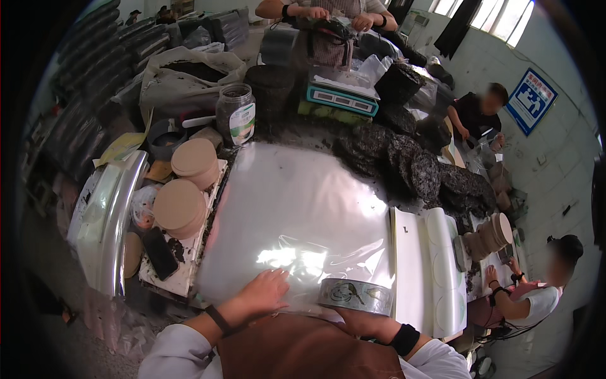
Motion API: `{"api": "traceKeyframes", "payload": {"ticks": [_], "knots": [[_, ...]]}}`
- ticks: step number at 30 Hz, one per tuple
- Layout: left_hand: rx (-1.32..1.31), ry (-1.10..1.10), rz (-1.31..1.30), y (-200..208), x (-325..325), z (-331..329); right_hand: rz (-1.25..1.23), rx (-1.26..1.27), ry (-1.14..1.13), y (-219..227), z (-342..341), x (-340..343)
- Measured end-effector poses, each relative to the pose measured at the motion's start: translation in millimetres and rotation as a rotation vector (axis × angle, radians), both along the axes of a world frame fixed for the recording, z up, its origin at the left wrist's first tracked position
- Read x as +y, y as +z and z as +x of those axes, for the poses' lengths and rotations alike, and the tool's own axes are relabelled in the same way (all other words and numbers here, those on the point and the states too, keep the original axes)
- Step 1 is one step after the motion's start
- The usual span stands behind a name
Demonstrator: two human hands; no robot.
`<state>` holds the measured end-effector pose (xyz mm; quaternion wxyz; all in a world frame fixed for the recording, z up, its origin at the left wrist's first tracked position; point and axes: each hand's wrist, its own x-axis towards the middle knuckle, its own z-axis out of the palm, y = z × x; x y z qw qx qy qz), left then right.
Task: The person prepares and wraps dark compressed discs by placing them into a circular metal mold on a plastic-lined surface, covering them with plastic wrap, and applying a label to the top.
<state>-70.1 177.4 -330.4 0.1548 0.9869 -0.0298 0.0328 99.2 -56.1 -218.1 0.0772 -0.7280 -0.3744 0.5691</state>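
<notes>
My left hand (268, 292) lies with its fingers stretched out on a shiny clear plastic sheet (290, 189) spread over the table in front of me. My right hand (360, 321) grips a short, round, silvery package (355, 297) with a green printed band, near the sheet's front edge. The package partly hides the fingers of that hand. Just right of the package lies a white sheet of round labels (435, 271), its far side curling up.
Tan round discs (180, 205) are stacked on a white board at left, beside a dark phone (160, 252). Beyond the sheet stand a clear jar (237, 114) and a teal scale (341, 100). Dark round cakes (410, 164) are piled far right. Other people work across and at right.
</notes>
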Motion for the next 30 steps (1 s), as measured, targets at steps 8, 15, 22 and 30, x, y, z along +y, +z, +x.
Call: {"api": "traceKeyframes", "payload": {"ticks": [8, 15, 22, 30], "knots": [[-0.135, -0.070, 0.115, -9.1, 4.8, -0.4, 0.459, -0.493, 0.263, -47.6, 13.0, -11.2], [-0.133, -0.077, 0.065, 6.6, 6.6, 8.1, 0.364, -0.702, 0.482, -42.7, 61.4, 10.4], [-0.074, 0.215, -0.113, 27.5, 14.3, 44.8, 0.702, -0.780, -0.229, 16.8, 76.3, 10.0], [0.320, 0.178, -0.459, 112.0, 93.2, 142.6, 1.115, -0.767, 0.548, 23.8, -8.3, -12.6]]}}
